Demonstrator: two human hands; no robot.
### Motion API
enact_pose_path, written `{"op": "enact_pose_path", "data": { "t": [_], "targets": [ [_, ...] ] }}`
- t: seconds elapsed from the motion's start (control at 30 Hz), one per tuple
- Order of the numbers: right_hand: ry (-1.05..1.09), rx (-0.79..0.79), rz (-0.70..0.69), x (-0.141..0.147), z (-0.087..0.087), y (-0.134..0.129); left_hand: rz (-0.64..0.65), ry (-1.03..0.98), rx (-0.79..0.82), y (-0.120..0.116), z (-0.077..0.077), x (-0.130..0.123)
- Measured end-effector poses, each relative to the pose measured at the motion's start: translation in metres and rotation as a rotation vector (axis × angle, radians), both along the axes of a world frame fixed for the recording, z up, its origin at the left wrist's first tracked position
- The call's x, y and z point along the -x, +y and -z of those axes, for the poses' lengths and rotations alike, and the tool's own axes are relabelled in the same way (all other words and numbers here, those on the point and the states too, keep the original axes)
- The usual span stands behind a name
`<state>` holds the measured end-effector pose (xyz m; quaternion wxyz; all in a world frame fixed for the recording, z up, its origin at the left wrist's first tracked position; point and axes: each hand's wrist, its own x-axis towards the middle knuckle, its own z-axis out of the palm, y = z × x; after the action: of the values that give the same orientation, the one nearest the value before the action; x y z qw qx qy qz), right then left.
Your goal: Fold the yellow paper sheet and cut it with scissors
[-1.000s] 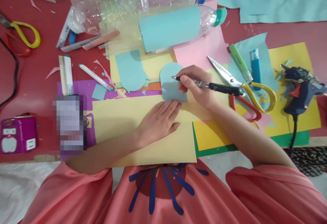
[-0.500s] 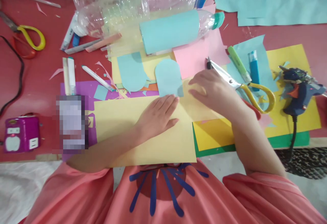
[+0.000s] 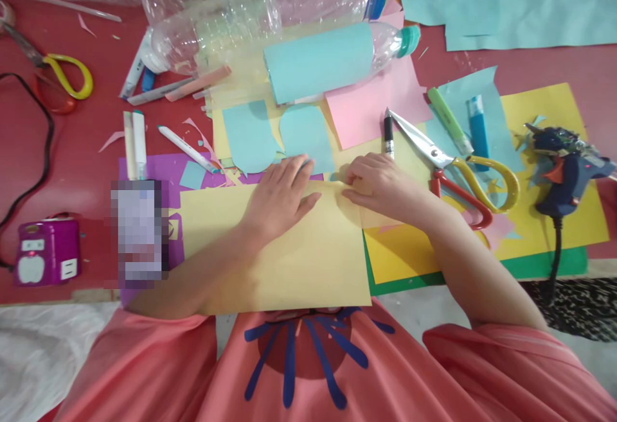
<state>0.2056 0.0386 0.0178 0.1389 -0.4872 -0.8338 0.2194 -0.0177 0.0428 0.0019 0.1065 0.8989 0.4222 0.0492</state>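
A pale yellow sheet of paper (image 3: 299, 268) lies on the table edge in front of me. My left hand (image 3: 284, 197) rests flat across its upper edge, fingers stretched and tips over a light blue paper cutout (image 3: 307, 130) with a rounded top. At the sheet's upper right corner, my right hand (image 3: 373, 184) has bent fingers, with thumb and fingertips closed about the edge. A second blue cutout (image 3: 248, 136) lies to the left. Just beyond my right hand are a black pen (image 3: 388, 136) and open scissors (image 3: 436, 155) with yellow and red handles.
A bottle wrapped in blue paper (image 3: 321, 62) lies beyond, before clear plastic bottles (image 3: 231, 20). On the right sits a glue gun (image 3: 559, 178) on yellow paper. Markers (image 3: 187, 147), a blurred phone-like object (image 3: 139, 229) and a purple box (image 3: 45, 252) are on the left.
My left hand has shifted left and slightly away from me. The right hand has moved left to the sheet's corner, its fingers curling. The rounded blue cutout has slid left.
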Motion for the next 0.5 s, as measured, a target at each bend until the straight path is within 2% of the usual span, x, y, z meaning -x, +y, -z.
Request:
{"op": "enact_pose_path", "data": {
  "t": [0.13,0.3,0.4,0.5],
  "targets": [
    [0.268,0.163,0.054,0.0,-0.011,0.002,-0.053,-0.1,0.067,0.008,-0.009,0.003],
    [0.528,0.158,0.229,-0.004,-0.025,0.01,-0.248,-0.206,0.266,0.017,-0.043,0.005],
    [0.613,0.181,0.301,-0.008,-0.032,0.019,-0.349,-0.35,0.464,0.022,-0.058,0.008],
    [0.607,0.305,0.272,-0.013,-0.041,0.025,-0.43,-0.529,0.481,0.031,-0.062,0.016]
  ]
}}
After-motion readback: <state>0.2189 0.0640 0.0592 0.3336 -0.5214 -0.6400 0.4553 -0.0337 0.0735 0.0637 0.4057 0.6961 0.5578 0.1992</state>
